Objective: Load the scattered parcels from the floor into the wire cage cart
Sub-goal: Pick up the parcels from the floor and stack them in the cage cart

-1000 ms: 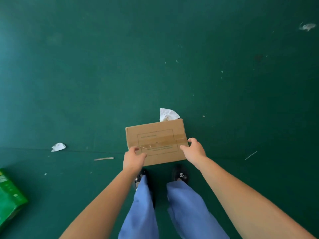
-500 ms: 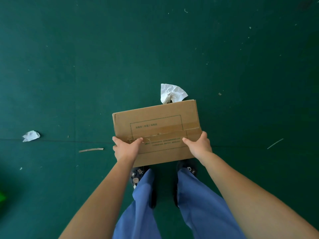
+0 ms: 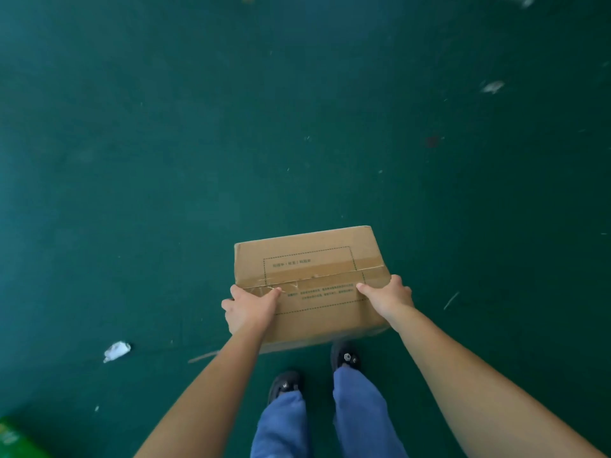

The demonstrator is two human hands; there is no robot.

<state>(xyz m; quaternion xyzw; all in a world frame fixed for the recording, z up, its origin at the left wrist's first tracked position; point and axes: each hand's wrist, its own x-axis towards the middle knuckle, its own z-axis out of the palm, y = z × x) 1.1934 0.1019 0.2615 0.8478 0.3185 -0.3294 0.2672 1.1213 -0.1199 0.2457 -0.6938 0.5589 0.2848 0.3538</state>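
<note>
1. You hold the cardboard box in front of you, clear of the green floor and above your shoes. Your left hand clasps its left edge and your right hand its right edge, thumbs on the taped top face.
2. Your grip sits on the near half only. I judge the far end could dip and the box slide out if you swing round fast.
3. Scraps litter the floor: crumpled paper to your left, a thin strip nearer your feet. Stepping on one while the box blocks your view could cost you your footing.
4. The box is sealed with tape; its contents are hidden.
5. The wire cage cart is out of view, as is its load. A green package waits at the lower left corner.
</note>
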